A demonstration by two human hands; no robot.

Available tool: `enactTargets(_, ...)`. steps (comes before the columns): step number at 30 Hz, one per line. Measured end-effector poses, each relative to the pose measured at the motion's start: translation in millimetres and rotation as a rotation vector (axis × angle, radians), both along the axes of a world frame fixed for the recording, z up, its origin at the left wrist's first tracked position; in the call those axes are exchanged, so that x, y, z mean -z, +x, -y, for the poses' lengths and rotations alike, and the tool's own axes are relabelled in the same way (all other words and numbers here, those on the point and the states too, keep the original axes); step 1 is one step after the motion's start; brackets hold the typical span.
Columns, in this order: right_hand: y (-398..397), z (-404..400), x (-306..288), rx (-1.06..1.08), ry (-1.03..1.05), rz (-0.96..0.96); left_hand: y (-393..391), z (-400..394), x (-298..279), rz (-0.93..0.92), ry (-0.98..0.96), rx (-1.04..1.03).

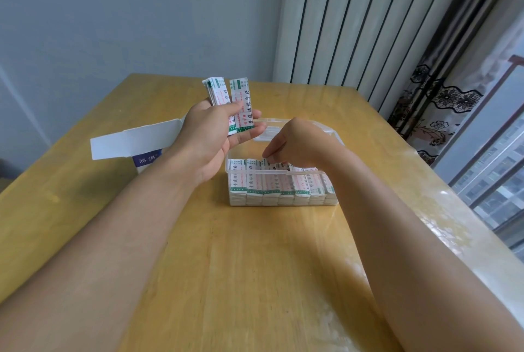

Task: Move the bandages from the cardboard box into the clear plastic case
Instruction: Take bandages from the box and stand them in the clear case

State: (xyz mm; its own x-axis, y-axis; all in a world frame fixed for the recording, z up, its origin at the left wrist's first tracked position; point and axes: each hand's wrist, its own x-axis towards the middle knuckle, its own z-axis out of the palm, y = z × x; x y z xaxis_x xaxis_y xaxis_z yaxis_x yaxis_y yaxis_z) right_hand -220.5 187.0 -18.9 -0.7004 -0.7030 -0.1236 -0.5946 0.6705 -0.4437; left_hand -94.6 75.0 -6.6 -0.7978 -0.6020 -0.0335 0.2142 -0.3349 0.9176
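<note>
Left fingers [243, 113] gripping 2 bandage bundles [226, 102], right fingers [273, 153] pinching bandages in 1 clear case [283, 173], 7 rows.

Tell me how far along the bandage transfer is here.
Mostly done, it seems: the case already holds a row of bandage stacks. In hand: the left hand holds a bundle; the right hand sets bandages into the row. Left: that bundle, plus anything in the box, whose inside is hidden.

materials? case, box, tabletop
Case: clear rigid plastic by the look; the bandages show through its wall.
Box: white cardboard, matte; creased flap.
Tabletop: yellowish wood or wood-look laminate with a glossy finish; grain and window glare show.
</note>
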Motion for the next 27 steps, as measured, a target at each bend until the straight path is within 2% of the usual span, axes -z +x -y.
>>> enactTargets(6, 0, 2, 1, 0.004, 0.048, -0.011, 1, 0, -1, 0.002, -0.001, 0.009)
enactTargets(13, -2, -5, -6, 0.003, -0.037, -0.011, 2, 0, -2, 0.017, -0.008, 0.022)
enactTargets(15, -5, -12, -14, 0.016, -0.114, -0.056, 2, 2, -2, 0.028, -0.003, 0.030)
enactTargets(17, -5, -20, -27, 0.051, -0.317, -0.082, 2, 2, -2, 0.051, -0.020, 0.062)
enactTargets(20, 7, -28, -47, 0.044, -0.668, 0.145, 2, -1, 0, 0.086, -0.057, 0.131)
enactTargets(21, 11, -28, -51, 0.019, -0.694, 0.186, 3, -2, -1, 0.091, -0.061, 0.149)
enactTargets(27, 11, -22, -45, 0.020, -0.714, 0.155, 5, -4, -2, 0.122, -0.042, 0.286)
